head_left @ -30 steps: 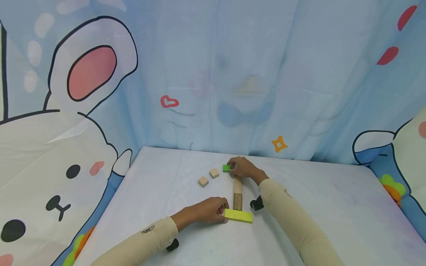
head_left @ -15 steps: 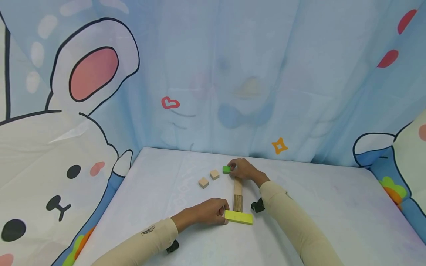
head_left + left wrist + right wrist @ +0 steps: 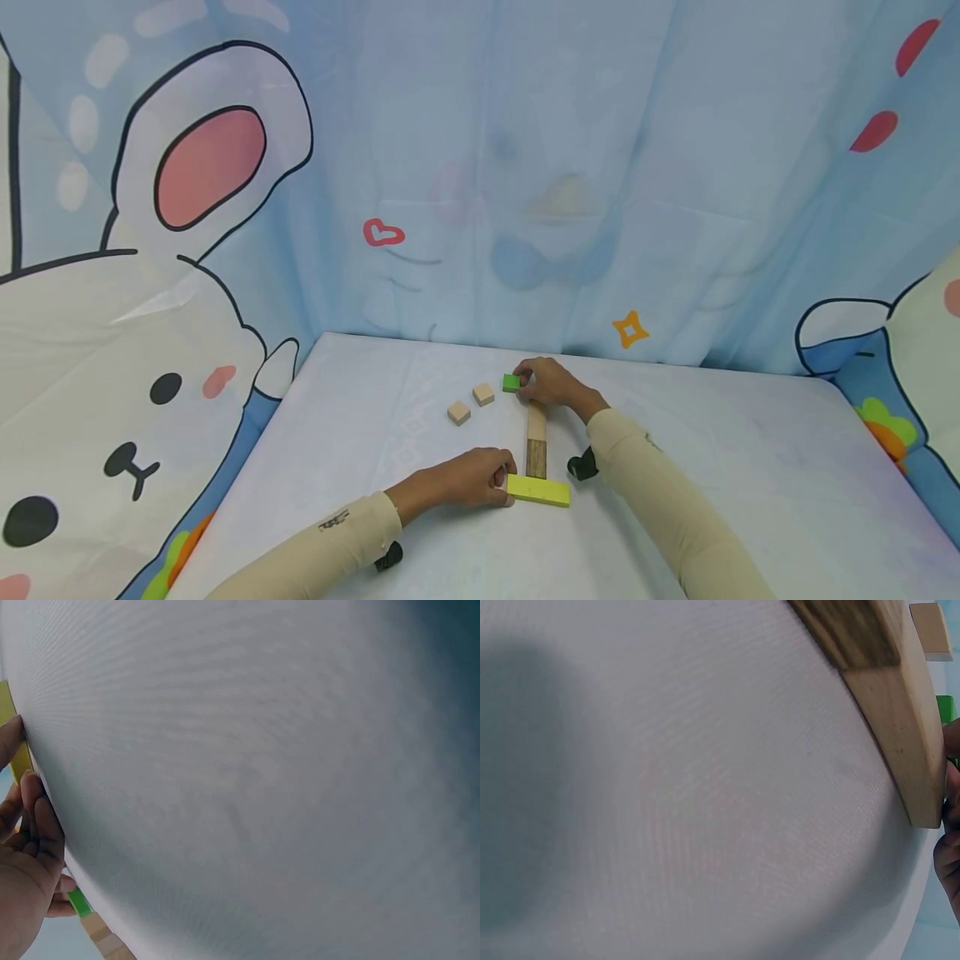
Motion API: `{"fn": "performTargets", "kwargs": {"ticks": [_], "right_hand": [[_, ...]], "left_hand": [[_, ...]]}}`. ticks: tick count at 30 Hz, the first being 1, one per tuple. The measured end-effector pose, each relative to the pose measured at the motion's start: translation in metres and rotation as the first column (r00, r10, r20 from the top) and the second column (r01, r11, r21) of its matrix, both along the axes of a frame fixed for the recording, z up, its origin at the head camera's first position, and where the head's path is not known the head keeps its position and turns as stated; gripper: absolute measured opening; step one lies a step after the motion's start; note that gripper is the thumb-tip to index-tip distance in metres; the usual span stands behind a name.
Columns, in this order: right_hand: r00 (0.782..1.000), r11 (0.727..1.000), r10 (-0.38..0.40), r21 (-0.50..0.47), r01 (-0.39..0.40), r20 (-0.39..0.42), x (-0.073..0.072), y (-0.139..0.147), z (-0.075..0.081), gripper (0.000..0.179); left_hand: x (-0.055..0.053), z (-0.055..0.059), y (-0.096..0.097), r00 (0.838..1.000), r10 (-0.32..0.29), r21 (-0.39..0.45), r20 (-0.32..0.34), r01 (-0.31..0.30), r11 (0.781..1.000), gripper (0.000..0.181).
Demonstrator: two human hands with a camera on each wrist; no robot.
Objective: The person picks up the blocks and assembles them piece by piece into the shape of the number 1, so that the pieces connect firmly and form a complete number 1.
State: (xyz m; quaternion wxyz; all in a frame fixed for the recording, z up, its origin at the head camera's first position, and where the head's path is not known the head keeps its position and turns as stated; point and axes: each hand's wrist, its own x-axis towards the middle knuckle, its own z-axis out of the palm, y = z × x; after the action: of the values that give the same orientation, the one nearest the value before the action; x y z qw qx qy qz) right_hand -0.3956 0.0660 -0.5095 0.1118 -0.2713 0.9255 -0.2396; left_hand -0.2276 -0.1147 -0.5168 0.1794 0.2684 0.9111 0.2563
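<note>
In the head view my left hand pinches the left end of a yellow wooden block, which lies crosswise on the white table. Farther back, the fingers of my right hand grip the right part of a green block; that part is hidden behind them. Between the two runs a line of a dark-grained block and a pale wooden block, the dark one meeting the yellow block. In the right wrist view the pale block ends close to my right fingertips.
Two small pale wooden cubes, a nearer cube and a farther cube, sit left of the green block. Behind the white table hangs a blue printed curtain. Dark wrist cameras show under both sleeves.
</note>
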Motion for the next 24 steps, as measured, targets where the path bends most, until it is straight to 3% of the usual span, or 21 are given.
{"fn": "performTargets", "kwargs": {"ticks": [24], "right_hand": [[1.0,0.999,0.024,-0.049,-0.024,0.001,0.001,0.019,0.012,0.037]], "left_hand": [[0.002,0.004,0.0,1.0,0.004,0.003,0.011,-0.004,1.0,0.034]]}}
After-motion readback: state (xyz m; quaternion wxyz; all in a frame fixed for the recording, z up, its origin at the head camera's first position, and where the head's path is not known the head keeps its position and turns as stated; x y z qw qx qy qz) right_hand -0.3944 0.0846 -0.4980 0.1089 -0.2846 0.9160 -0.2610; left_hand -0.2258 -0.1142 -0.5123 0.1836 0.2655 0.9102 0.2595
